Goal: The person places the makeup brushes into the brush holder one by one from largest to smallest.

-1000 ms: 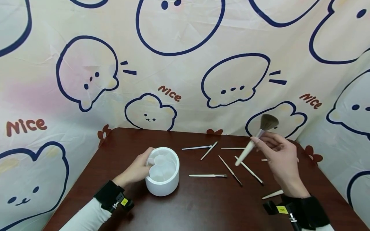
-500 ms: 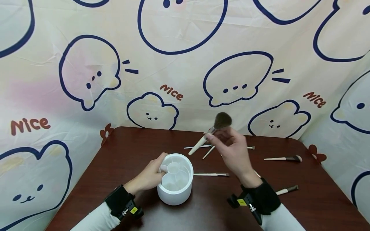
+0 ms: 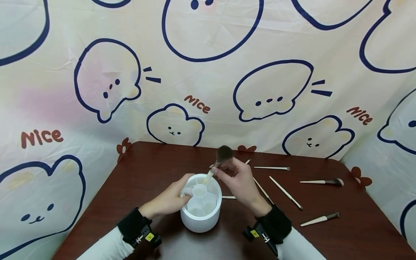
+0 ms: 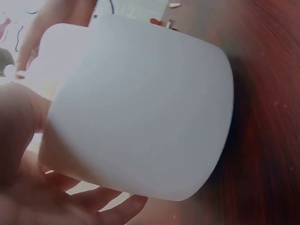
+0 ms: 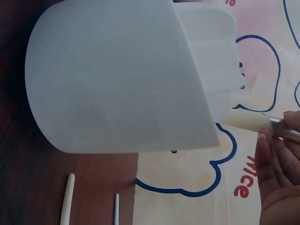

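Observation:
A white round makeup brush holder (image 3: 199,223) with inner compartments stands on the table. My left hand (image 3: 170,195) grips its left side, thumb over the rim and fingers around the outer wall; the left wrist view shows the fingers (image 4: 117,206) along the wall. My right hand (image 3: 242,184) pinches a large makeup brush (image 3: 224,154) by its metal collar, dark bristles up and pale handle down. In the head view the handle's lower end overlaps a back compartment. The right wrist view has the handle (image 5: 248,120) at the holder's rim.
Several pale-handled brushes lie scattered on the brown table (image 3: 169,245) to the right, among them an angled brush (image 3: 325,182), a short dark-tipped brush (image 3: 320,219) and a slim brush (image 3: 286,193). A patterned cloth (image 3: 221,83) hangs behind the table.
My right hand has carried the large brush leftward and down from the right of the table to the holder. The holder and left hand have shifted slightly right in view.

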`<action>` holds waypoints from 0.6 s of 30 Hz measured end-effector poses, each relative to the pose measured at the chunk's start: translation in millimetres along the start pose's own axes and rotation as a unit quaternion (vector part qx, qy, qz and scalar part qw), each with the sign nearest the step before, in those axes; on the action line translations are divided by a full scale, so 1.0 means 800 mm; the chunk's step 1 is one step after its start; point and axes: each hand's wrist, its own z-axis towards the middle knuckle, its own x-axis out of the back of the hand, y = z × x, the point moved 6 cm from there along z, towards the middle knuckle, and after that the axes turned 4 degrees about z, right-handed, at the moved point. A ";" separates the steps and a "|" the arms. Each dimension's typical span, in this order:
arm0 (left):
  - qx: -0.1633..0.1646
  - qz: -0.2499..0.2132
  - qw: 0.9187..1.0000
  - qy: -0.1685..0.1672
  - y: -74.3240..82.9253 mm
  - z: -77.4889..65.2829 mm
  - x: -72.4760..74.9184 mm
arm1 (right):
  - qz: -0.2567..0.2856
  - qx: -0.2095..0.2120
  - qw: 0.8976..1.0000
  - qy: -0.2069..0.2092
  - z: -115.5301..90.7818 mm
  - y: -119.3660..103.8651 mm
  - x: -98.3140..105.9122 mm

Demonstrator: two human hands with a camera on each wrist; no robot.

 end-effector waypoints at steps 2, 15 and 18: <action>-0.003 -0.022 1.000 -0.014 0.003 -0.001 0.002 | -0.009 -0.005 1.000 -0.010 0.001 -0.003 -0.006; 0.034 -0.164 0.983 -0.078 0.007 -0.006 0.019 | -0.121 -0.019 0.990 -0.074 -0.005 0.052 -0.034; 0.035 -0.154 0.986 -0.057 0.004 -0.002 0.024 | -0.130 -0.017 0.988 -0.081 -0.004 0.055 -0.038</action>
